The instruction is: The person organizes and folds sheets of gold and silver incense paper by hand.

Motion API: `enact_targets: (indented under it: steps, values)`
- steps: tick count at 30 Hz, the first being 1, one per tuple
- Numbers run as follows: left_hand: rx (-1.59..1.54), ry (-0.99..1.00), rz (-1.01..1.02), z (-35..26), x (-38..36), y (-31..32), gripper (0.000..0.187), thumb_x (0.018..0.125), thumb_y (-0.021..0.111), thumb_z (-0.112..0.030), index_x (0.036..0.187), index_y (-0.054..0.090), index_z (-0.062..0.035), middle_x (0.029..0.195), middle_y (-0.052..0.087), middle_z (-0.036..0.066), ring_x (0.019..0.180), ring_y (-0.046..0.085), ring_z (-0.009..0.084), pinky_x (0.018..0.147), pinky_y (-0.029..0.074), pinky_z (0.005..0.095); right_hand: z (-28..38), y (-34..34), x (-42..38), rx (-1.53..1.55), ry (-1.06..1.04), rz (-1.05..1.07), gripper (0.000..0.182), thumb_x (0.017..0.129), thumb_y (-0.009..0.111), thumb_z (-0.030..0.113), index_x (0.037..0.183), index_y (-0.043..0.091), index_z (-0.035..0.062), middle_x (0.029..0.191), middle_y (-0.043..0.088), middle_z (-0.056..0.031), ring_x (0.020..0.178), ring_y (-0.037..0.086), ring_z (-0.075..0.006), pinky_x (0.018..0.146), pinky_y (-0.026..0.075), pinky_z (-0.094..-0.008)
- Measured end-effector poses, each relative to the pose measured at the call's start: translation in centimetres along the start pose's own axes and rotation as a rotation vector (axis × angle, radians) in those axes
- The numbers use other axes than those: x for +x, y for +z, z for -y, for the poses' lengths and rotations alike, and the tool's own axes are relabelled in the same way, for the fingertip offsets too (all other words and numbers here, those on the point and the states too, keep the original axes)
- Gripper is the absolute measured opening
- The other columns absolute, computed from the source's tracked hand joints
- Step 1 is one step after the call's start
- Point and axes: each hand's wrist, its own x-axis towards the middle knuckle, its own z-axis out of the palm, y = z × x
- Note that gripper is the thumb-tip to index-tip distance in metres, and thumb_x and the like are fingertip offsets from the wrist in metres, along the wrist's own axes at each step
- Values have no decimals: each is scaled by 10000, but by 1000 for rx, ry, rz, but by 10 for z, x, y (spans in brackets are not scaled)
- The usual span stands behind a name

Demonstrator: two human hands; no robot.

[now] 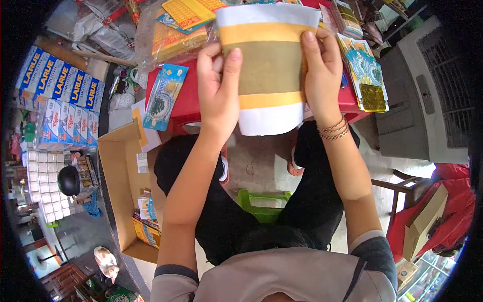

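Both my hands hold up a white paper sheet (271, 68) with yellow bands and an olive-brown middle band, curved slightly outward. At its left edge is my left hand (219, 83), closed with the thumb on the near face and the fingers behind. My right hand (322, 70) pinches the upper right edge the same way. Beneath the sheet is a red table (188, 80). A blue printed packet (165, 98) lies near my left wrist. To the right of my right hand sit blue-and-gold printed paper packets (363, 65).
Yellow paper stacks (183, 43) in clear plastic lie at the back left. A cardboard box (115, 173) holding packets stands by my left leg. Beer cartons (60, 83) are stacked farther left. A green stool (266, 214) is under me. A grey cabinet (417, 90) stands right.
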Motion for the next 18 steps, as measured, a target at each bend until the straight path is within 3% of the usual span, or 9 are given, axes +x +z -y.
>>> enact_targets:
  steps: [6, 11, 14, 15, 17, 18]
  values:
    - [3, -137, 269, 1, -8, -1, 422, 916, 589, -111, 1261, 377, 10, 1036, 600, 115, 923, 588, 141, 809, 471, 253, -11, -38, 12, -136, -55, -48, 215, 962, 541, 224, 1028, 573, 22, 865, 609, 19, 751, 519, -13, 648, 412, -161]
    - [-20, -189, 322, -10, 2, -11, 425, 928, 563, -149, 1293, 399, -5, 972, 631, 109, 753, 625, 153, 634, 525, 266, -15, -61, 19, -143, -42, -76, 181, 956, 549, 238, 999, 576, 64, 869, 612, 22, 770, 550, -25, 652, 445, -173]
    - [443, -67, 193, -4, 24, -42, 247, 915, 588, -186, 1073, 597, 4, 909, 655, 99, 740, 611, 132, 621, 477, 256, -5, -71, 21, -17, 185, -157, 209, 943, 565, 248, 1013, 581, 51, 853, 606, -1, 721, 547, -52, 631, 441, -195]
    - [445, -64, 196, 1, 27, -52, 247, 915, 588, -186, 1073, 597, 4, 909, 655, 99, 740, 611, 132, 621, 477, 256, -3, -74, 21, -15, 183, -159, 209, 943, 565, 248, 1013, 581, 51, 853, 606, -1, 721, 547, -52, 631, 441, -195]
    - [913, -83, 144, 16, 28, -66, 246, 881, 617, -239, 953, 647, -6, 845, 663, 126, 750, 629, 225, 721, 479, 349, 3, -77, 23, 12, 335, -87, 213, 948, 549, 254, 1014, 581, 54, 859, 612, -20, 736, 580, -66, 648, 471, -208]
    - [915, -83, 141, 24, 28, -68, 246, 881, 617, -239, 953, 647, -6, 845, 663, 126, 750, 629, 225, 721, 479, 349, 0, -81, 25, 15, 335, -84, 213, 948, 549, 254, 1014, 581, 54, 859, 612, -20, 736, 580, -66, 648, 471, -208]
